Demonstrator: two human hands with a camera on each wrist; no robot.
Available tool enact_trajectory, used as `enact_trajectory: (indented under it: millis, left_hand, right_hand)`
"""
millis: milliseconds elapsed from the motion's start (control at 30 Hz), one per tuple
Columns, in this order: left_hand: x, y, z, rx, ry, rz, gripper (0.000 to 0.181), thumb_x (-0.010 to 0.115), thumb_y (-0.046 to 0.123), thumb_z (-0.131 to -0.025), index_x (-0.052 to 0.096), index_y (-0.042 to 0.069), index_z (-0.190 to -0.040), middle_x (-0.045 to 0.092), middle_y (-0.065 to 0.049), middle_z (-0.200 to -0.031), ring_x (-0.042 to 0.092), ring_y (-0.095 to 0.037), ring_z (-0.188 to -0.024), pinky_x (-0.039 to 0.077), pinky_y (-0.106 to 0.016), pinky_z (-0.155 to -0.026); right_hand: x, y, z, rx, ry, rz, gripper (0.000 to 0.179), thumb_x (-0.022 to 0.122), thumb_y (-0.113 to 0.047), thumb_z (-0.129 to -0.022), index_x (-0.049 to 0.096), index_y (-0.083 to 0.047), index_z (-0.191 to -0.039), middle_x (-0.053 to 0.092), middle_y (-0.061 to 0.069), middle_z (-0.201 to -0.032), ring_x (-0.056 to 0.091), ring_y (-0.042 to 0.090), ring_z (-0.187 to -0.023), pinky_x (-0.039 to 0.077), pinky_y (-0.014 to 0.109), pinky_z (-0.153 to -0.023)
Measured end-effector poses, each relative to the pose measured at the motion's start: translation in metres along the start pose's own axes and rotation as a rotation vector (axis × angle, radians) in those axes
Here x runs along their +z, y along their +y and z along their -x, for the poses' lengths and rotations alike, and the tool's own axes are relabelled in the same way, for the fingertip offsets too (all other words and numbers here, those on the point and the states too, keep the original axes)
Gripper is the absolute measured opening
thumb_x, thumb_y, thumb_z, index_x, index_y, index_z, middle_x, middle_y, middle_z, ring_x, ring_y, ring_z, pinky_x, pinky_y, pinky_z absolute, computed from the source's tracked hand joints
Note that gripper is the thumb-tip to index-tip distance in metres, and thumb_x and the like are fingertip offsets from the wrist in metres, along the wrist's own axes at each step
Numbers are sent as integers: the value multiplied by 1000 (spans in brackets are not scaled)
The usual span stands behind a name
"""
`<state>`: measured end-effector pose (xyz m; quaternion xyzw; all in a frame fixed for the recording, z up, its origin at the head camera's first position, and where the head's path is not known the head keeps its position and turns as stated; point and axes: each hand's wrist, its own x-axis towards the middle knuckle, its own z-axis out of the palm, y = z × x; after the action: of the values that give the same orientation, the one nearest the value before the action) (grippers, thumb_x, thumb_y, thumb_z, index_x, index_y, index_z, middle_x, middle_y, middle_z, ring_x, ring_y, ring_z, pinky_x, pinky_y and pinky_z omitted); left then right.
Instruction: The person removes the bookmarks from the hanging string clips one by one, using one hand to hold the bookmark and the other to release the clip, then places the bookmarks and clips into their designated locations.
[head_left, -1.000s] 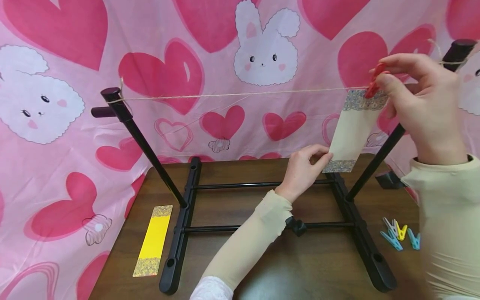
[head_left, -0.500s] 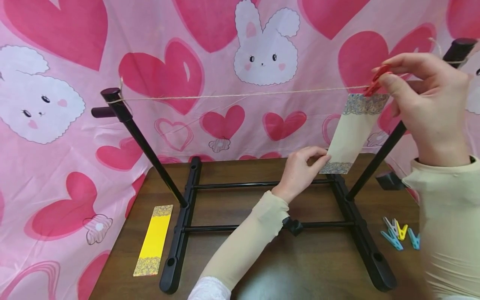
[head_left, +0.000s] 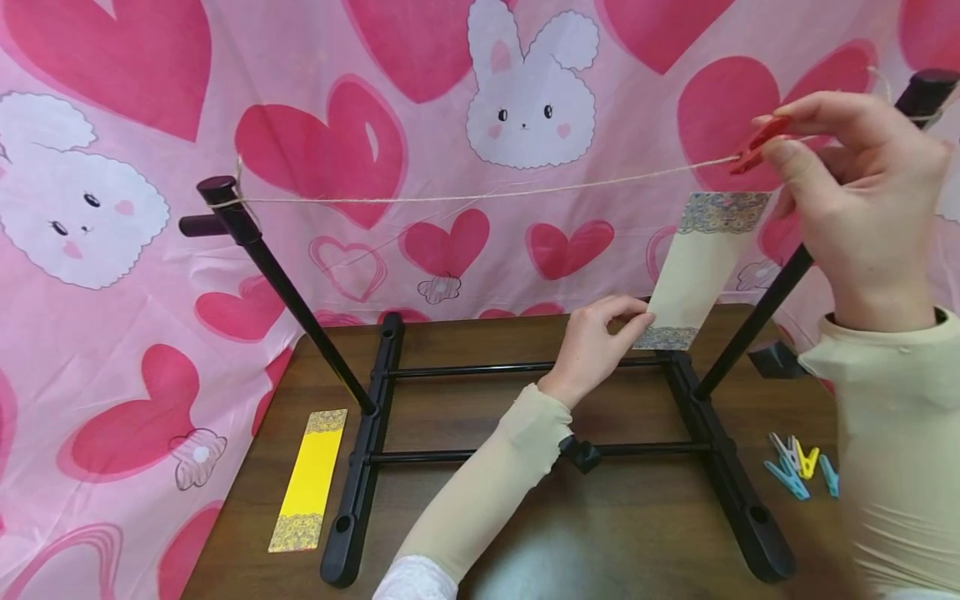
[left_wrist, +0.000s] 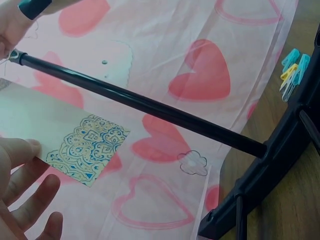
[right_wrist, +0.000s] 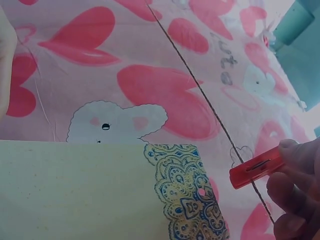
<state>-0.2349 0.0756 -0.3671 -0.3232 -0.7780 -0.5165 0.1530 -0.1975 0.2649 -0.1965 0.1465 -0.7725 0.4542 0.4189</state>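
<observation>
My right hand (head_left: pixel 877 192) pinches a red clothespin (right_wrist: pixel 255 167), which sits at the string (head_left: pixel 480 197) and lifts it a little at the right. Between thumb and finger, my left hand (head_left: pixel 596 346) holds the lower left edge of a cream bookmark-like card (head_left: pixel 697 267) with blue lace-patterned ends. The card hangs tilted just under the string. In the right wrist view, its patterned top end stands apart from both clothespin and string. Seen from the left wrist, the thumb (left_wrist: pixel 20 150) lies on the card's face near the lower pattern.
A black frame (head_left: pixel 348 492) stands on the brown table (head_left: pixel 585 533), the string tied between its two posts. To its left lies a yellow patterned card (head_left: pixel 309 479). Several loose clothespins (head_left: pixel 787 479), blue, yellow and grey, lie at the right. A pink heart-and-rabbit cloth (head_left: pixel 420 150) hangs behind.
The clothespin has come off the card's top edge, moving up and right with the right hand and pulling the string up. The left hand has shifted the card slightly left and down.
</observation>
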Motion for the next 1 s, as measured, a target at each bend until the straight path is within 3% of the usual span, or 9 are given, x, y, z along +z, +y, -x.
enact_trajectory:
  millis: [133,400,667,1000]
  left_hand:
    - [-1,-1,1,1,2,5,18,75,16,-97,78,8,-113,77,-1,-106,63,0,-94,49,-10,-88]
    - [-4,-2,2,0,12,25,18,76,16,-97,78,7,-113,77,-3,-108,65,-4,-98,49,-10,-89]
    - [-8,-7,8,-4,26,19,19,77,15,-96,79,7,-112,77,-4,-108,66,-4,-97,51,-12,-89]
    - [-13,-14,15,-3,40,21,18,78,14,-95,79,5,-111,78,-5,-106,66,-5,-93,53,-14,-88]
  right_hand:
    - [1,2,-1,-40,22,-8,27,67,-13,-101,73,-10,-128,74,4,-122,61,2,-74,50,13,-74]
    - [0,3,-3,-122,44,-9,27,66,-10,-102,71,-4,-128,74,8,-124,58,1,-62,49,11,-67]
    - [1,2,1,-112,67,-58,28,67,-8,-101,69,-1,-128,72,12,-128,60,2,-63,49,12,-69]
    - [-2,-3,13,-125,0,28,30,68,-7,-100,70,-1,-130,74,4,-123,56,-1,-66,49,12,-71]
